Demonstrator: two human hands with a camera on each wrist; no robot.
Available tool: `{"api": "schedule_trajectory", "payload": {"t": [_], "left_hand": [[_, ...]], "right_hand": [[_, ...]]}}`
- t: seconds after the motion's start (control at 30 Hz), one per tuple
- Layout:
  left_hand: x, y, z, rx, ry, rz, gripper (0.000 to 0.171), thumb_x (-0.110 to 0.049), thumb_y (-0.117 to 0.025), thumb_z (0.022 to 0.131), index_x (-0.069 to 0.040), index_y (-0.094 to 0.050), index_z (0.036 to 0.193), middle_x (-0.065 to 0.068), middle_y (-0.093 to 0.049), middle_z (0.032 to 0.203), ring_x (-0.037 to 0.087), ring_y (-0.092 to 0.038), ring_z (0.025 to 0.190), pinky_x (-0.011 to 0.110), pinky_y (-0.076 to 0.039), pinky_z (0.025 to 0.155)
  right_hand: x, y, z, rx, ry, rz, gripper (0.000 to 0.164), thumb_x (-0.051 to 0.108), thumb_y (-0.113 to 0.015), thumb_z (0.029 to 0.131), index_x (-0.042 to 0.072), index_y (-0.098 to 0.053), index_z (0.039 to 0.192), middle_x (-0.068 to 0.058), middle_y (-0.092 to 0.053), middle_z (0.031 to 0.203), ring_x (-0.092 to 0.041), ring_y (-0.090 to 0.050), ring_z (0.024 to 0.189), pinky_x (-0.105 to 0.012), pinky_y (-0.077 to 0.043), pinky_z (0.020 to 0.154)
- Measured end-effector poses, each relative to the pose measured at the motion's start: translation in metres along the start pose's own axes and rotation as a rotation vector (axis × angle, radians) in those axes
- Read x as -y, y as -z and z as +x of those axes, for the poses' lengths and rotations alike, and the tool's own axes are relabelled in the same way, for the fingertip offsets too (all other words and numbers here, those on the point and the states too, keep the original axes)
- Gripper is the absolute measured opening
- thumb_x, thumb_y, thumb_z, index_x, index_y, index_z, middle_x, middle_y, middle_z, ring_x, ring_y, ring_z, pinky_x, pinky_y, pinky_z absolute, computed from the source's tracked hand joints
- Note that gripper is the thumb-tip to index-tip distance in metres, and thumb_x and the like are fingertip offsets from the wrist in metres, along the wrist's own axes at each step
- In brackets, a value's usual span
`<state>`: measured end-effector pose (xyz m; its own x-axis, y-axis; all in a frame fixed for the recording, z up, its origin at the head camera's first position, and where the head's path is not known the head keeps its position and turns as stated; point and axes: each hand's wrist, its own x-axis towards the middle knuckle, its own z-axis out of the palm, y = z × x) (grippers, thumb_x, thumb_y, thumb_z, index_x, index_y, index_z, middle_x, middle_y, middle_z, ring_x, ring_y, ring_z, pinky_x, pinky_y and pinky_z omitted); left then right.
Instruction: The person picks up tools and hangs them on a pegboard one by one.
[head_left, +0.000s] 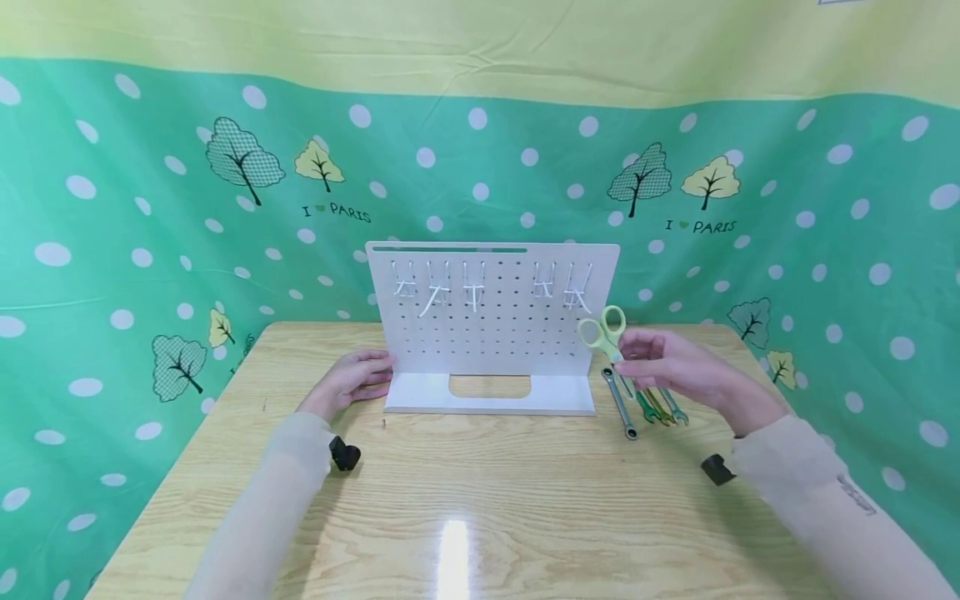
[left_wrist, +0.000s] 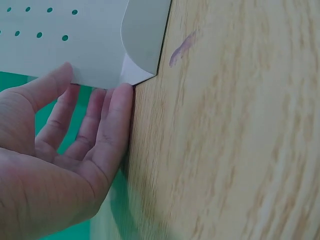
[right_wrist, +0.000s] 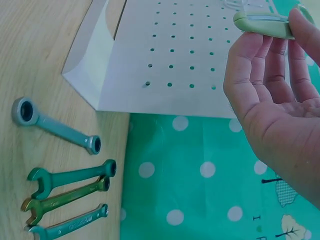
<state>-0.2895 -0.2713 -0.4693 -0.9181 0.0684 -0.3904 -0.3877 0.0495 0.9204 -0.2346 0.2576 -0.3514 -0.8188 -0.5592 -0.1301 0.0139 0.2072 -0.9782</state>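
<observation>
My right hand (head_left: 663, 362) pinches a pair of scissors (head_left: 603, 330) with pale green handles between thumb and fingers. They are held up in front of the lower right corner of a white pegboard (head_left: 491, 333), with the handle loops uppermost. In the right wrist view the scissors (right_wrist: 265, 24) appear side-on above my curved fingers; much of the blades is hidden there. At the board's left edge my left hand (head_left: 356, 383) grips low down. Its thumb (left_wrist: 62, 77) lies against the front face, and the other fingers reach round the edge.
Several white hooks (head_left: 474, 287) stick out from the board's upper rows. On the wooden table (head_left: 480, 475), right of the board, lie a ratchet wrench (right_wrist: 60, 129) and several open-ended wrenches, including a green one (right_wrist: 75, 176). A green dotted curtain (head_left: 480, 158) hangs behind.
</observation>
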Motion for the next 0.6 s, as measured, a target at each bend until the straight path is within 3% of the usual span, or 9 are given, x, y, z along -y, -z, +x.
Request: {"api": "schedule_trajectory", "payload": {"t": [0.17,0.37,0.6], "left_hand": [[0.001,0.001,0.001,-0.004,-0.004,0.006,0.058,-0.025,-0.072,0.097,-0.002,-0.047,0.144,0.009,-0.064,0.116,0.022,-0.064,0.105,0.038,-0.059,0.093],[0.002,0.003,-0.002,-0.016,0.0,0.0,0.058,-0.026,-0.072,0.097,-0.002,-0.047,0.144,0.01,-0.064,0.118,0.021,-0.065,0.104,0.037,-0.058,0.095],[0.0,0.001,-0.006,0.01,-0.006,-0.02,0.065,-0.028,-0.069,0.099,-0.001,-0.04,0.151,0.019,-0.057,0.135,0.029,-0.06,0.12,0.04,-0.054,0.102]], "right_hand": [[0.005,-0.006,0.008,0.012,0.003,-0.013,0.025,0.005,-0.068,0.096,-0.004,-0.055,0.115,-0.011,-0.061,0.104,-0.016,-0.057,0.081,-0.023,-0.056,0.068],[0.007,-0.013,0.018,-0.003,-0.011,-0.063,0.026,0.01,-0.072,0.095,0.001,-0.058,0.115,-0.013,-0.062,0.108,-0.021,-0.06,0.091,-0.032,-0.06,0.077],[0.002,-0.015,0.027,-0.012,-0.032,-0.011,0.024,0.008,-0.072,0.095,0.001,-0.059,0.114,-0.017,-0.062,0.11,-0.019,-0.062,0.088,-0.029,-0.059,0.075]]}}
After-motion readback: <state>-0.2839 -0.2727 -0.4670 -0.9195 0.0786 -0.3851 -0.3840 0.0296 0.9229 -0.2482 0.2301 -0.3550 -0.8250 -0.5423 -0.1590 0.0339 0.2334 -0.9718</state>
